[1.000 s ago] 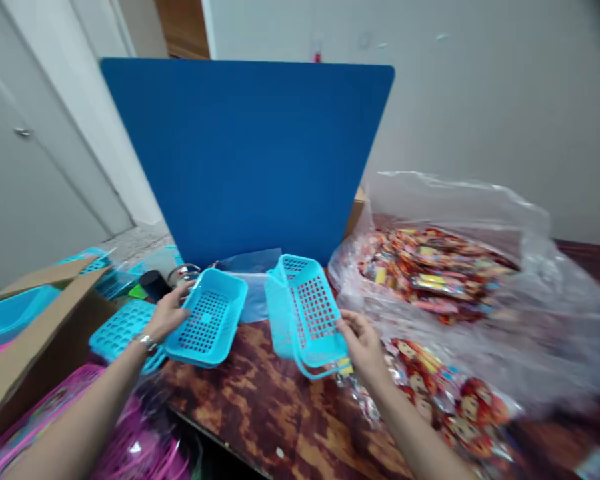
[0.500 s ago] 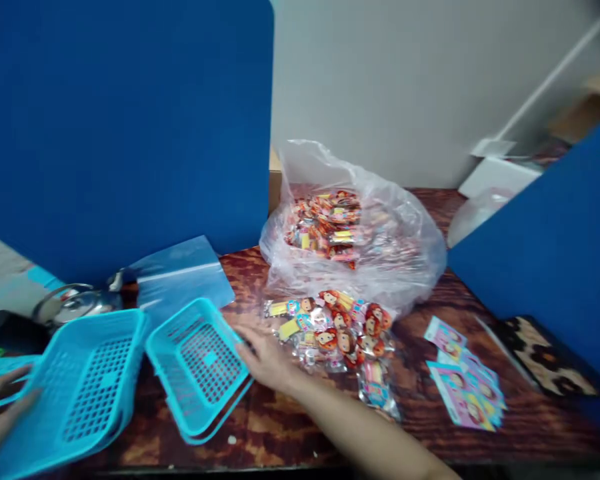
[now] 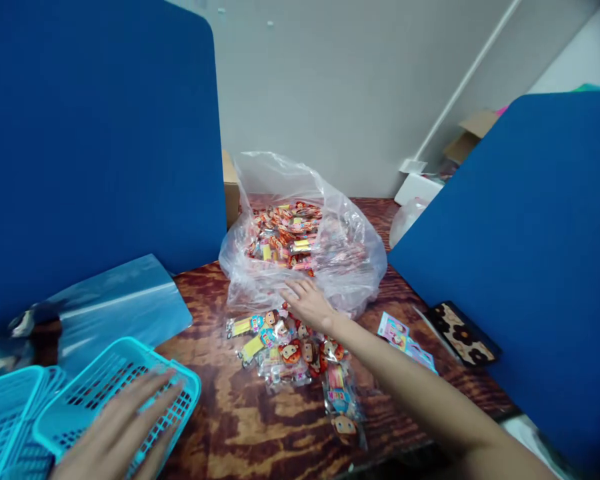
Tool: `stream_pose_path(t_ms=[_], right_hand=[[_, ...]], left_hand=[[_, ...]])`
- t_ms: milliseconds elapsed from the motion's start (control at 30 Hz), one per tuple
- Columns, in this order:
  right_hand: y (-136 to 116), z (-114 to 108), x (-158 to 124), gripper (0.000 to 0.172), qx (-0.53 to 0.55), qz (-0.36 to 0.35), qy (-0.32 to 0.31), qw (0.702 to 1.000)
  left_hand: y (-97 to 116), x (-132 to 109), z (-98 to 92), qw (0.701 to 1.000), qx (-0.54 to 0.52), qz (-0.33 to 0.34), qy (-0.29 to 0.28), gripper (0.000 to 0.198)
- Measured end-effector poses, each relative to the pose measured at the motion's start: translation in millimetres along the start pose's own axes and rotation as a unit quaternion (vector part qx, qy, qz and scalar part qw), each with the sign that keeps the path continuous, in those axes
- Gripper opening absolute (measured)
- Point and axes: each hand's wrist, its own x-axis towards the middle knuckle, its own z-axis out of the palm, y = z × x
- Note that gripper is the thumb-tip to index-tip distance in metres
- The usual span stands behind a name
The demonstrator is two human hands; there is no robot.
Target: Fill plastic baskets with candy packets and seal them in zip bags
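My left hand [image 3: 123, 427] lies flat with fingers spread on a turquoise plastic basket [image 3: 87, 393] at the lower left; a second turquoise basket [image 3: 5, 413] sits beside it. My right hand [image 3: 307, 303] reaches forward, fingers stretched out, over a pile of small packets with cartoon faces [image 3: 285, 347]. It is at the foot of a clear plastic bag [image 3: 330, 253] filled with more of the same packets. Nothing shows in either hand.
Blue partition boards stand at the left [image 3: 95, 133] and right [image 3: 530, 233]. A clear bluish sleeve [image 3: 125, 307] lies on the brown wooden table [image 3: 260, 427]. Printed cards [image 3: 403, 337] and a patterned dark case [image 3: 463, 333] lie to the right. Cardboard boxes [image 3: 473, 133] sit by the far wall.
The view swung right. My right hand let go of its basket and moved forward to the packets by the bag. My left hand shifted onto the basket that the right hand released.
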Motion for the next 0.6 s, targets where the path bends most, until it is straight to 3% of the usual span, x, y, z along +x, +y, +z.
stream_pose_path(t_ms=[33,100,167,300,367,467,533,600], right_hand=[[9.0,-5.8,7.4,0.044,-0.019,0.004,0.005,1.0],[26.1,-18.2,19.6,0.047,-0.05,0.035,0.004,0.998],[45.5,-29.4,20.8,0.045,-0.068,0.085,-0.013,0.994],[91.0,-42.9,-18.5,0.045,0.003,0.175,-0.048,0.983],[110.0,-46.2,-48.3,0.041,0.123,0.201,-0.046,0.971],[127.4,-48.6,-80.3,0.018,0.299,0.223,-0.018,0.928],[135.6,-49.4,-84.7,0.014,0.335,0.235,0.006,0.913],[146.3,-50.6,-76.1,0.021,0.325,0.242,0.023,0.914]], left_hand=[[11.5,21.0,9.8,0.997,0.026,0.057,-0.036,0.055],[34.4,69.1,31.0,0.987,0.033,0.104,-0.121,0.051],[51.4,117.8,55.2,0.977,0.008,0.13,-0.171,0.044],[56.3,193.9,110.5,0.976,0.038,0.118,-0.178,0.047],[49.3,220.7,137.2,0.981,0.054,0.099,-0.158,0.056],[36.6,250.2,168.3,0.985,0.076,0.067,-0.138,0.066],[28.6,260.9,181.1,0.985,0.089,0.053,-0.14,0.066],[22.0,263.1,188.3,0.981,0.098,0.054,-0.159,0.059]])
